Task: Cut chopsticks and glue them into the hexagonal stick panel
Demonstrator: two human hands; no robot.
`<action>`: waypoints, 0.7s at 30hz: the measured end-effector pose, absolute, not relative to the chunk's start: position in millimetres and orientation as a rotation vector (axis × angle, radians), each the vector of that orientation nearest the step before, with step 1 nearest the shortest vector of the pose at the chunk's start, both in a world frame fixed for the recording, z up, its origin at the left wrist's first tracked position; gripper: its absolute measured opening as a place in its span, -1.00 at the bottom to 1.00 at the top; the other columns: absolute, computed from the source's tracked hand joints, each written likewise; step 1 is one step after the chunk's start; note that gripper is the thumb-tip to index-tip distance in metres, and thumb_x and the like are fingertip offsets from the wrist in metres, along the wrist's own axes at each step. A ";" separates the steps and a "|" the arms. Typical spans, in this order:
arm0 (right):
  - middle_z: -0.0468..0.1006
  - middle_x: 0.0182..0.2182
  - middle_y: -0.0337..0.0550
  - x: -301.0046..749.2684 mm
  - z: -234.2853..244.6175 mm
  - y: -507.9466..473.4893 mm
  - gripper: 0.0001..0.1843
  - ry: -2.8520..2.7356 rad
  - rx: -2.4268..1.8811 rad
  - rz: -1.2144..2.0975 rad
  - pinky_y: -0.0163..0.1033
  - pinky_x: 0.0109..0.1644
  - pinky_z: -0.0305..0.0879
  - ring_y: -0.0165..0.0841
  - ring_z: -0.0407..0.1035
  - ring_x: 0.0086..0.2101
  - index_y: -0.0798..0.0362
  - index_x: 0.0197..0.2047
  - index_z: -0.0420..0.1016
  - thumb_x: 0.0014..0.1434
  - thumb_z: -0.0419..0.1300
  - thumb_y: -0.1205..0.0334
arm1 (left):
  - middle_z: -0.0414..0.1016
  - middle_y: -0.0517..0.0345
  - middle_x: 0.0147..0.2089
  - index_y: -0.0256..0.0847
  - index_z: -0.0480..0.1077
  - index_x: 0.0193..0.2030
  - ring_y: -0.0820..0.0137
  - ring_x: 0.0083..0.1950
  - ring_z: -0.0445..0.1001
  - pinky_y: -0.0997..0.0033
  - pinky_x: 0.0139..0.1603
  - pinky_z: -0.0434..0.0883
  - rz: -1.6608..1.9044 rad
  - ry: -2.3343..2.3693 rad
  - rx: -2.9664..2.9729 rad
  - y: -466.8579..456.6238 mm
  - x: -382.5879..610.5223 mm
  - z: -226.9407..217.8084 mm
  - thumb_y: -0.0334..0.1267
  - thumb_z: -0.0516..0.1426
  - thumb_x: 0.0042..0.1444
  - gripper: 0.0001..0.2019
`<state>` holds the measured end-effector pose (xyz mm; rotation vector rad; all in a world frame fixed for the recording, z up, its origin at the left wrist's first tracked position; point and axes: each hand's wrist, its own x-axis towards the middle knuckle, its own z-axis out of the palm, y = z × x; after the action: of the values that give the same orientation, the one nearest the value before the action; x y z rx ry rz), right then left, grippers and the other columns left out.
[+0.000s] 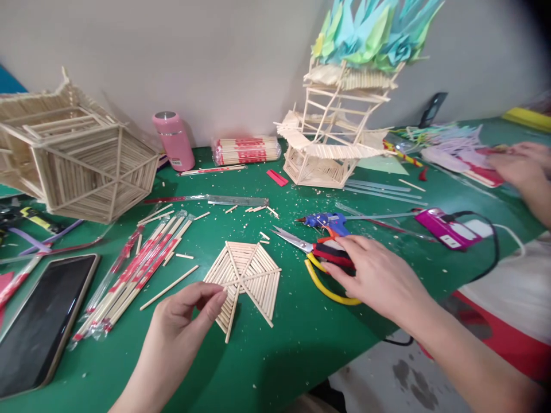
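The right hand (pixel 379 278) and left hand (pixel 183 315) reach over the green table (pixel 245 376). The flat stick web (pixel 260 278) lies between them, with a gap at its near side. The left grip pinches narrow at its edge; I can't tell if it holds on. Pulling hard could snap sticks loose. The right grip curls over the scissors (pixel 302 244); I can't tell how tightly. Careless lifting could bump the glue gun (pixel 322 221), which might be hot.
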<state>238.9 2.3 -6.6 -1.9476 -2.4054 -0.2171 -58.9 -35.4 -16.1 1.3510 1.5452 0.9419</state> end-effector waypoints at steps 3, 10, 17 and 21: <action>0.50 -0.21 -0.01 219.9 2.3 -11.0 -0.72 -2.199 -1.645 -0.132 -0.14 -0.15 0.34 -0.21 0.39 -0.20 0.11 -0.14 0.45 0.18 0.06 0.13 | 0.49 0.17 -0.50 -0.19 0.47 -0.48 0.42 -0.47 0.39 0.52 -0.48 0.32 0.767 1.487 1.596 -35.7 -53.6 -15.1 -0.14 0.12 0.01 -0.80; 0.46 -0.37 -0.17 146.3 -13.7 -39.3 -0.83 -2.342 -0.957 0.516 -0.29 -0.32 0.25 -0.40 0.30 -0.36 0.06 -0.17 0.46 0.18 0.08 0.34 | 0.36 0.22 -0.62 -0.22 0.38 -0.58 0.47 -0.56 0.29 0.56 -0.57 0.22 0.577 1.239 1.826 -41.0 -45.2 -19.0 -0.24 0.03 0.09 -0.73; 0.42 -0.44 -0.18 135.7 -35.0 -42.3 -0.83 -2.298 -0.933 0.497 -0.29 -0.37 0.16 -0.40 0.25 -0.41 0.06 -0.30 0.47 0.21 0.05 0.31 | 0.39 0.21 -0.59 -0.21 0.34 -0.56 0.47 -0.54 0.34 0.58 -0.54 0.27 0.492 1.208 1.902 -42.5 -52.6 -25.8 -0.24 -0.01 0.13 -0.72; 0.43 -0.42 -0.16 131.1 -38.3 -44.4 -0.88 -2.201 -0.941 0.519 -0.28 -0.35 0.21 -0.40 0.27 -0.40 0.10 -0.33 0.43 0.18 0.07 0.35 | 0.45 0.16 -0.52 -0.21 0.39 -0.46 0.43 -0.48 0.41 0.56 -0.49 0.34 0.504 1.201 1.893 -41.8 -54.2 -30.8 -0.16 -0.03 0.16 -0.71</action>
<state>131.1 -44.4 -38.3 -0.9409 -2.2012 0.5194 -54.2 -41.8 -30.8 1.8926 1.2009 0.5039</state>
